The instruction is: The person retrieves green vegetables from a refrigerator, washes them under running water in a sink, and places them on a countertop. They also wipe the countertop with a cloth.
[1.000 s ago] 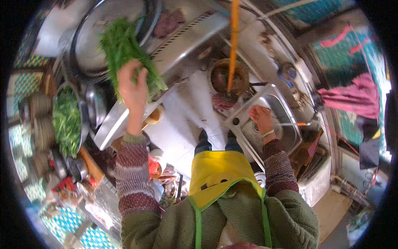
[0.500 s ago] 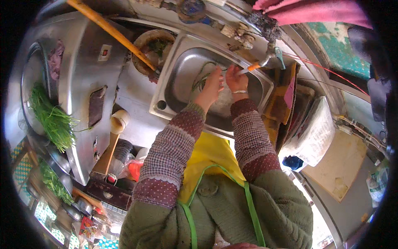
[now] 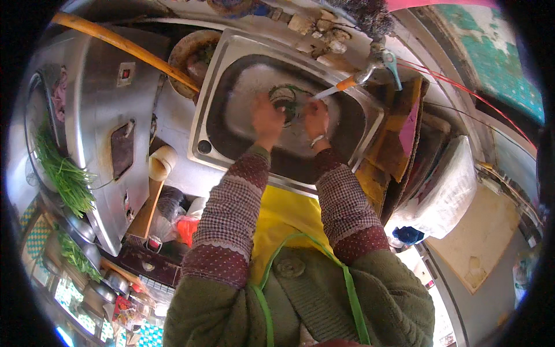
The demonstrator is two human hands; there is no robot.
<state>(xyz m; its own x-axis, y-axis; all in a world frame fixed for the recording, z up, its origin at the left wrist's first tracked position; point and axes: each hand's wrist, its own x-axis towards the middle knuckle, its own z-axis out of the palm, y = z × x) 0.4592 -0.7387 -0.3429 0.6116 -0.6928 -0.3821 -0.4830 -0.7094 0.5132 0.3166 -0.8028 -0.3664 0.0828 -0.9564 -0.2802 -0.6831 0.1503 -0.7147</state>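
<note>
Both my hands are low in the stainless steel sink. My left hand is smeared by motion, so its fingers cannot be read. Beside it, my right hand has its fingers curled in under the white stream from the tap. What that hand holds, if anything, is hidden. Thin green stalks curve through the sink just beyond and between my hands. The tap has an orange piece on its spout and a green lever.
A yellow pole slants over a brown-rimmed pot left of the sink. Long green stalks hang over a metal basin at far left. A wooden-handled ladle stands nearer. Cardboard and a white plastic bag are at right.
My hands have moved apart, the left shifting left and both coming down a little. The view has shifted, so the sink and tap appear larger.
</note>
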